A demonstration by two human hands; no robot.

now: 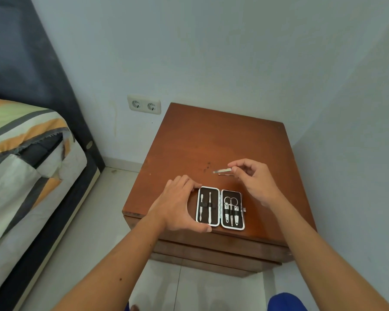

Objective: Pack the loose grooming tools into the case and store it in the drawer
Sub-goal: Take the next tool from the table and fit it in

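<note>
A black grooming case (pixel 220 208) lies open flat near the front edge of a brown nightstand (pixel 213 142). Two slim metal tools sit in its left half; small scissors (pixel 230 202) and two clippers sit in its right half. My left hand (pixel 177 204) grips the case's left edge, thumb at the near corner. My right hand (pixel 254 178) hovers behind the case and pinches silver tweezers (pixel 221 170) by one end, just above the wood. A thin metal tool (pixel 225 174) lies on the top beneath the tweezers.
The nightstand's drawer fronts (pixel 213 252) below the top are closed. A bed with a striped cover (pixel 25 158) stands to the left, with tiled floor between. A double wall socket (pixel 144 104) is on the wall behind. Walls close in at the back and right.
</note>
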